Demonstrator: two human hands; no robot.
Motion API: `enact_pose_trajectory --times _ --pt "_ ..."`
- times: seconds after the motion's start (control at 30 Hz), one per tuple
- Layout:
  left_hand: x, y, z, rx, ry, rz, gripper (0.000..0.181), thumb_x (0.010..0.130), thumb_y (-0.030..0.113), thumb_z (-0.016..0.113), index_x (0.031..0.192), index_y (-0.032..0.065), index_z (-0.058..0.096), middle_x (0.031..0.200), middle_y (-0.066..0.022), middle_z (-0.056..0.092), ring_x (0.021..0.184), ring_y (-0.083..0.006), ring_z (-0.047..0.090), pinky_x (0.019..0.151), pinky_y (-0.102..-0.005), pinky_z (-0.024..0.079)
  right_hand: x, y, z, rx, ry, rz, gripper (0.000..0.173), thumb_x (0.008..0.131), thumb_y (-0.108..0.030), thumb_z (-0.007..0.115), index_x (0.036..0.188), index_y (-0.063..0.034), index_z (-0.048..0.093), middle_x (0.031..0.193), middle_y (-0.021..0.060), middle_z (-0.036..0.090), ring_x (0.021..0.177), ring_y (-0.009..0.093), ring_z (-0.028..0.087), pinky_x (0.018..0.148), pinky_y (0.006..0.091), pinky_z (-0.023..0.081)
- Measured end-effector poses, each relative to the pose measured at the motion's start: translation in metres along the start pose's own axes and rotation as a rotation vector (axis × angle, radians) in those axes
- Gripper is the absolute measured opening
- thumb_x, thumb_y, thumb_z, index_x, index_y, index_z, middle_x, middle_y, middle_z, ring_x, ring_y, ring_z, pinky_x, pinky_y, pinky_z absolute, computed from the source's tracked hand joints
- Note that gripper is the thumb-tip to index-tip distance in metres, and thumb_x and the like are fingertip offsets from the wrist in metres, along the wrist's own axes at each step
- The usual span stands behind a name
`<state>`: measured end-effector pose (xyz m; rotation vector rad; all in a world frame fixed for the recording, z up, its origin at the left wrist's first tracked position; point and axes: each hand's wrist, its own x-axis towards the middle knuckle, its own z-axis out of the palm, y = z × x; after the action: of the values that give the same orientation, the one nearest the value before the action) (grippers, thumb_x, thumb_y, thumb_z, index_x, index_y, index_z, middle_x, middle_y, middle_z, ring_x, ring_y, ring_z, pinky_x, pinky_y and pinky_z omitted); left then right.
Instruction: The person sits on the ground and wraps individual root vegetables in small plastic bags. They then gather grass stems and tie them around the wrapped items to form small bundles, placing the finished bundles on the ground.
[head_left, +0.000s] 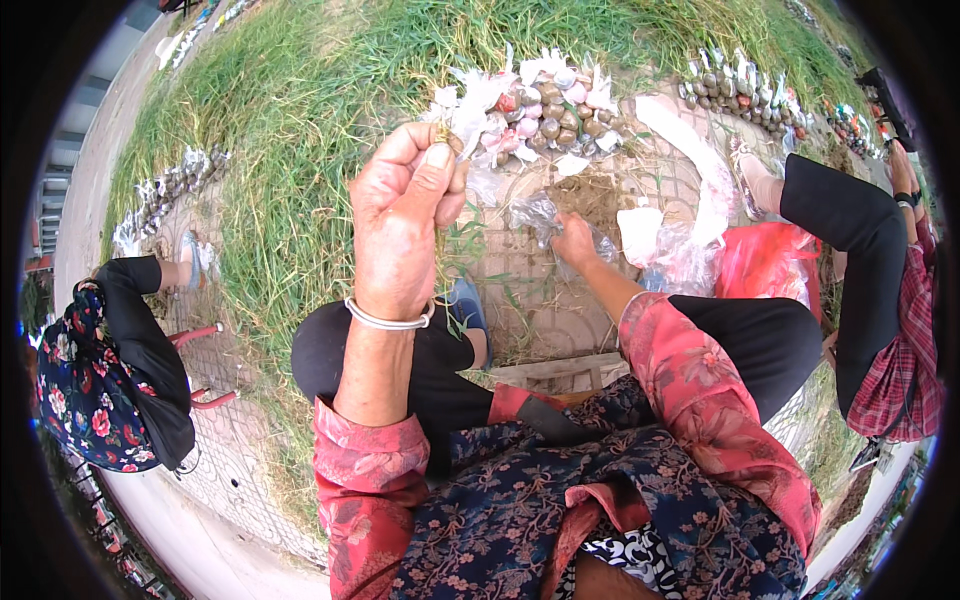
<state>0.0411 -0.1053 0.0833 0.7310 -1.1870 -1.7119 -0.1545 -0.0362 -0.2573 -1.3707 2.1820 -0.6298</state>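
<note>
My left hand (401, 199) is raised in front of me, thumb and fingers pinching a bunch of thin plant stems (442, 135). Their leafy green ends (469, 244) hang below the fist. Lower and to the right, my right hand (576, 238) grips a crumpled clear plastic bag (534, 210), its fingertips partly hidden. The bag lies at the edge of a small heap of brown soil (592, 193) on the paving. Just beyond sits a cluster of small tied plastic bags (551, 112) packed with what looks like soil.
A long white plastic bag (697, 150), more clear bags (679, 266) and a red plastic bag (769, 259) lie right of the soil. People sit at the left (97, 367) and right (892, 300). Tall grass (300, 142) borders the paving, with further rows of filled bags (739, 90).
</note>
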Motion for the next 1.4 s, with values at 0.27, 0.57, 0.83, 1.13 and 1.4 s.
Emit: enact_pose_trajectory --times 0.27,0.57,0.83,1.13,1.4 --pt "-0.001 -0.003 0.003 -0.013 -0.014 -0.046 0.007 0.086 0.009 0.047 0.085 0.0026 0.049 0.062 0.0036 0.043 0.049 -0.0022 0.031 0.044 -0.0163 0.024 0.008 -0.003 0.006 -0.066 -0.023 0.102 0.028 0.064 -0.011 0.057 0.093 -0.0086 0.059 0.093 0.0171 0.056 0.089 0.035 0.054 0.078 0.0415 0.044" --pt "-0.004 -0.008 0.004 0.047 -0.034 -0.016 0.013 0.086 0.015 0.047 0.087 0.0019 0.050 0.066 0.0009 0.046 0.051 -0.0037 0.030 0.046 -0.0182 0.022 0.008 0.002 0.010 0.020 0.016 0.136 0.019 0.062 -0.017 0.059 0.079 -0.0104 0.063 0.087 0.0183 0.060 0.086 0.034 0.056 0.078 0.0390 0.044" --pt "-0.002 -0.013 -0.001 0.055 -0.079 0.027 0.013 0.086 0.012 0.047 0.087 0.0003 0.051 0.066 0.0015 0.046 0.051 -0.0028 0.030 0.046 -0.0179 0.022 0.014 0.007 0.017 -0.017 0.125 0.135 0.020 0.059 -0.012 0.058 0.078 -0.0109 0.064 0.077 0.0165 0.061 0.075 0.033 0.058 0.074 0.0374 0.046" --pt "0.002 -0.014 -0.005 0.029 -0.063 0.046 0.010 0.082 0.009 0.050 0.080 -0.0001 0.054 0.060 0.0025 0.048 0.050 -0.0023 0.037 0.044 -0.0169 0.030 0.007 0.029 0.009 0.410 0.103 0.184 0.021 0.061 -0.016 0.071 0.078 -0.0061 0.063 0.068 0.0074 0.062 0.066 0.020 0.059 0.064 0.0302 0.045" --pt "0.002 -0.021 -0.005 0.034 -0.065 0.013 0.010 0.084 0.008 0.047 0.080 0.0011 0.052 0.061 0.0025 0.045 0.049 -0.0026 0.031 0.043 -0.0174 0.023 -0.005 0.017 -0.034 1.289 -0.152 0.542 0.027 0.074 -0.009 0.060 0.100 -0.0064 0.053 0.082 0.0033 0.060 0.061 0.017 0.058 0.056 0.0301 0.047"
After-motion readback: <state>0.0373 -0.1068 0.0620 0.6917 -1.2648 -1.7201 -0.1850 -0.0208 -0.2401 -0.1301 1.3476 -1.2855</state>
